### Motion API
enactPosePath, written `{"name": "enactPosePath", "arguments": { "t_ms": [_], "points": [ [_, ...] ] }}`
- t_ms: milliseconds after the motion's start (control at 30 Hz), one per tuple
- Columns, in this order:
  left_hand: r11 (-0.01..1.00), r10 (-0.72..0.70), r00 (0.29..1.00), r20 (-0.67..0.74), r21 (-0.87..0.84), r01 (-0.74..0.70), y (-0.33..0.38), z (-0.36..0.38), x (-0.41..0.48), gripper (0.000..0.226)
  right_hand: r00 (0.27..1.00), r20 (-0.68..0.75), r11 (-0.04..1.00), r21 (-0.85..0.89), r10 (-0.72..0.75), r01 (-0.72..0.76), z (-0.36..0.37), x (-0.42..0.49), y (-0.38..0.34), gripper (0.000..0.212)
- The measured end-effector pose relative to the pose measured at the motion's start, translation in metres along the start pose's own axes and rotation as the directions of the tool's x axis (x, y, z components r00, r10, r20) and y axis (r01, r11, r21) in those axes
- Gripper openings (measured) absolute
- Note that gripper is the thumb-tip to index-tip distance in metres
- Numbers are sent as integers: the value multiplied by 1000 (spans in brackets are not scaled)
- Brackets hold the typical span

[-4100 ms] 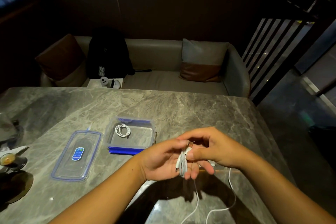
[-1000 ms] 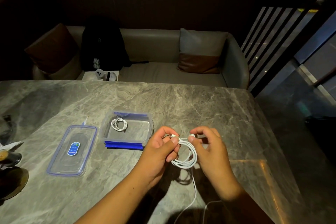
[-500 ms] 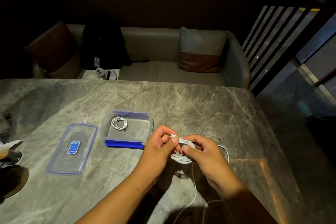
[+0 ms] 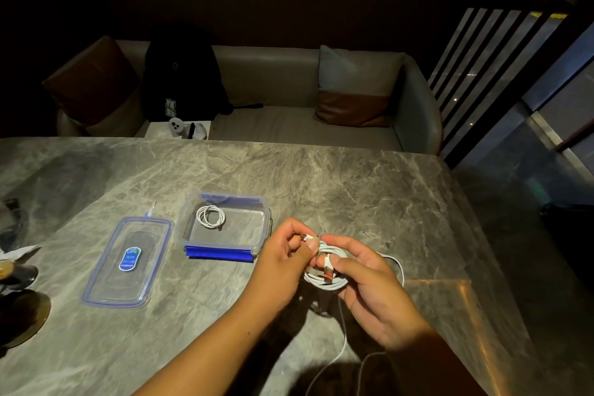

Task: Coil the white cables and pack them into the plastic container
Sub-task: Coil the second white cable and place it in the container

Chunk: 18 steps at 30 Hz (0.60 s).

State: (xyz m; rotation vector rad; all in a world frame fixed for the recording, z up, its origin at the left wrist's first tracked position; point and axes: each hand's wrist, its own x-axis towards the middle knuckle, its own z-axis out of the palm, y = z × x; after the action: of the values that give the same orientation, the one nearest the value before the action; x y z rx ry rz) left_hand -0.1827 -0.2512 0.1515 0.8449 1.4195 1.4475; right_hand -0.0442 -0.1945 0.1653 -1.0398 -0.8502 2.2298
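Tabletop (image 4: 353, 190), left hand (image 4: 283, 255), right hand (image 4: 369, 289) pinching cable (image 4: 322, 283)

Lid sticker (image 4: 130, 258) text illegible.

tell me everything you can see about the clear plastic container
The plastic container is a shallow, clear rectangular box with rounded corners and blue latch flaps on its near and far sides. It stands open on the grey marble table; its lid lies flat beside it to the left. One coiled white cable rests in its far-left part. The left hand is just right of it, apparently not touching.
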Motion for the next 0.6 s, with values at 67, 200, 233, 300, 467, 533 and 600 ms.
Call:
{"name": "enactPosePath", "arguments": {
  "t_ms": [67, 200, 233, 300, 467, 533, 600],
  "points": [
    [1000, -9, 1000, -30, -17, 9, 2, -1, 1, 5, 999, 45, 1000, 29, -3, 2, -1, 0, -1, 36],
    [998, -42, 996, -74, -52, 38, 5, -5, 3, 6, 984, 175, 998, 50, -34, 26, -5, 0, 0, 59],
    [997, -51, 996, -79, -60, 46, 5, -5, 3, 7, 980, 195, 998, 53, -47, 38, -5, -1, 1, 61],
    [995, -67, 994, -85, -79, 60, 6, -6, 4, 9, 973, 218, 996, 64, -73, 60, -5, -2, 1, 63],
    [992, -89, 991, -103, -100, 79, 6, -3, 4, 10, 968, 161, 965, -149, -190, 215, -5, -1, 1, 42],
    [991, -100, 988, -120, -103, 88, 5, -2, 4, 10, 941, 136, 875, -346, -309, 337, -3, -2, 1, 28],
    [989, -119, 985, -125, -100, 107, 2, -4, 5, 9, 883, 126, 702, -560, -452, 439, -4, -3, 2, 22]
  ]
}}
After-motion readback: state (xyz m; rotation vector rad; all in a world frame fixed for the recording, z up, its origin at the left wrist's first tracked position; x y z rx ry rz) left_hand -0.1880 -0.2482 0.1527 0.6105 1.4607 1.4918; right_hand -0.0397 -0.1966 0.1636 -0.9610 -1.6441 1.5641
